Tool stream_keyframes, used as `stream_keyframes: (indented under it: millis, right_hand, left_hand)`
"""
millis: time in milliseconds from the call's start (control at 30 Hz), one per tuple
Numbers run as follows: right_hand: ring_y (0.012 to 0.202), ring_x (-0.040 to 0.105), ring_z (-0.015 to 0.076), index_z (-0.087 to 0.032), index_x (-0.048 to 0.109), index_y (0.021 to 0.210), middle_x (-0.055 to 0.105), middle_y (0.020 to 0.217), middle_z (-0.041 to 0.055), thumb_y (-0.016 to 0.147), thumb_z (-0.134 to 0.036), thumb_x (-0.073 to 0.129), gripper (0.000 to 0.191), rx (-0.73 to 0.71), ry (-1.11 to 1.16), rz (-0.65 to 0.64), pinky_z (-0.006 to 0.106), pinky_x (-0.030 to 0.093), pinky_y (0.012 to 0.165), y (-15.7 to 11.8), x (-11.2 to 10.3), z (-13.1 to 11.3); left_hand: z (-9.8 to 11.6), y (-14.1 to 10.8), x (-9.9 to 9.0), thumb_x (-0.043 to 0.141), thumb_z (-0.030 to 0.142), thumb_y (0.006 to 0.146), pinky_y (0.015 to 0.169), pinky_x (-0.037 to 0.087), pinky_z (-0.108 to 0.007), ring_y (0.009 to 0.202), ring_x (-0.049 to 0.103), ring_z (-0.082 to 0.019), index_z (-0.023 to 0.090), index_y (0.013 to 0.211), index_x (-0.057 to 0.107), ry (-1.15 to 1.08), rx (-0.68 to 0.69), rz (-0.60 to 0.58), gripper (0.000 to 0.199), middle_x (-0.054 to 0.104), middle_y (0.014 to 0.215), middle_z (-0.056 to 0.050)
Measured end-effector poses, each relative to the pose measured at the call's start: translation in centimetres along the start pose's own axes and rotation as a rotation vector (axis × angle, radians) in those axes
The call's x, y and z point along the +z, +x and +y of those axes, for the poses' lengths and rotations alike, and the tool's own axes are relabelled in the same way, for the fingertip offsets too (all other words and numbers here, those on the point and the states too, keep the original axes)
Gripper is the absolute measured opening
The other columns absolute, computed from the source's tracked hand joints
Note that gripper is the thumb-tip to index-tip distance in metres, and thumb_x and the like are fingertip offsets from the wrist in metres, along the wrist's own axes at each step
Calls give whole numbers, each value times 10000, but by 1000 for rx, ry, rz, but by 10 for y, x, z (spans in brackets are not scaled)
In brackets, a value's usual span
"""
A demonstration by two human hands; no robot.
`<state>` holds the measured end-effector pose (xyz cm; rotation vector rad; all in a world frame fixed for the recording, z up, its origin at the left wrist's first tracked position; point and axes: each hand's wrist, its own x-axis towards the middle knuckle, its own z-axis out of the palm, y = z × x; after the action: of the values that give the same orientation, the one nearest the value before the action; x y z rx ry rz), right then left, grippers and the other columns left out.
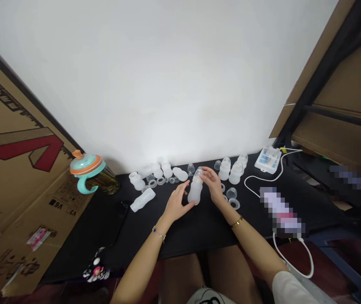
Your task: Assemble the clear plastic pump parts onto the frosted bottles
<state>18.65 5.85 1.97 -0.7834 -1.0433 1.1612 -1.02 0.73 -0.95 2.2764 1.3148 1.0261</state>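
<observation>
A frosted baby bottle point(195, 192) with a clear cap over its top stands in front of me, leaning slightly right. The thumb and fingers of my right hand point(212, 184) are closed on the cap end. To the bottle's left, my left hand point(176, 204) is spread; its thumb reaches the base, while its fingertips appear just short of the side. Another clear cap point(191, 169) is behind the bottle. Right of my right hand lie a clear dome cap point(231, 193) and a ring point(234, 204). A bare white bottle point(143, 199) lies on its side to the left.
Several bottles point(167, 169) and collar rings point(160, 181) line the wall. Capped bottles point(236, 172) stand at right, before a white box point(267, 160) with a cable. A lidded jug point(88, 172) is at left by a cardboard box point(15, 169). A pixelated object point(282, 211) lies on the black table point(168, 240).
</observation>
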Motion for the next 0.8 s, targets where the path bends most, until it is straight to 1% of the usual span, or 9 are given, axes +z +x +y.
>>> stream_keyframes:
  millis: [200, 467, 667, 733, 800]
  right_hand:
    - [877, 660, 226, -244, 718, 1117, 744, 1008, 53, 732, -420, 854, 445, 88, 70, 6, 318, 497, 713, 1, -1, -1]
    - [872, 661, 219, -232, 721, 1087, 744, 1008, 53, 729, -452, 846, 438, 84, 50, 8, 301, 490, 687, 1, -1, -2]
    - [843, 655, 207, -213, 696, 1108, 727, 999, 65, 755, -456, 816, 445, 11, -45, 31, 298, 508, 672, 3, -3, -4]
    - [845, 653, 205, -218, 680, 1142, 717, 1006, 65, 763, -461, 805, 467, -48, -92, 64, 312, 528, 694, 4, -4, -5]
    - [877, 651, 208, -222, 669, 1176, 704, 1030, 72, 777, -456, 791, 479, -137, -154, 118, 323, 541, 720, 5, -6, -7]
  left_hand:
    - [3, 0, -2, 701, 421, 892, 1013, 501, -445, 951, 636, -196, 284, 1552, 329, -12, -3, -20, 770, 562, 1384, -103]
    - [5, 0, -3, 699, 427, 896, 987, 508, -441, 902, 632, -186, 281, 1542, 351, -1, -9, -43, 748, 587, 1356, -104]
    - [6, 0, -3, 672, 466, 920, 976, 506, -444, 867, 636, -182, 283, 1543, 365, 29, -11, -62, 718, 631, 1300, -94]
    - [6, -1, -4, 665, 481, 924, 971, 510, -437, 863, 641, -180, 288, 1541, 374, 33, -11, -59, 708, 643, 1282, -86]
    - [5, -1, -4, 658, 488, 929, 968, 513, -428, 861, 646, -175, 287, 1534, 387, 36, -7, -54, 693, 652, 1269, -80]
